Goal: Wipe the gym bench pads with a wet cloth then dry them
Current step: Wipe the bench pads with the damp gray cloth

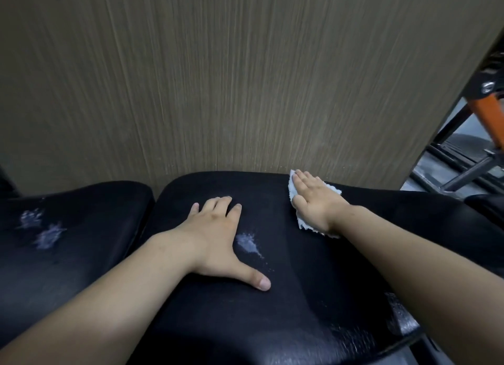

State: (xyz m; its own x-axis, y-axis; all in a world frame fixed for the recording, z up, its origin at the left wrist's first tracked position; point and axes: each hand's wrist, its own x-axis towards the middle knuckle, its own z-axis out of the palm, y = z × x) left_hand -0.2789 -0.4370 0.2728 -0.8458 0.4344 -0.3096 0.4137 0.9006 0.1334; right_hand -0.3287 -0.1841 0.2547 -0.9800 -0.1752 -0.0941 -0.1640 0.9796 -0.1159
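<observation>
A smaller black bench pad (81,228) with pale scuffs is seen at lower left. On the larger bench pad (286,310) at centre, the left hand (215,236) is laid flat, fingers spread. Right of centre, a white cloth (293,190) is pressed to its far edge by the right hand (317,202), fingers straight together.

The black bench pad (313,296) carries a pale cloth (293,190), a whitish smear (246,242) and the flat left hand (215,236).

Dim, flat light; faint sheen on the black pad (313,269) near its right edge, wide-angle bowing at the edges, soft focus throughout.
</observation>
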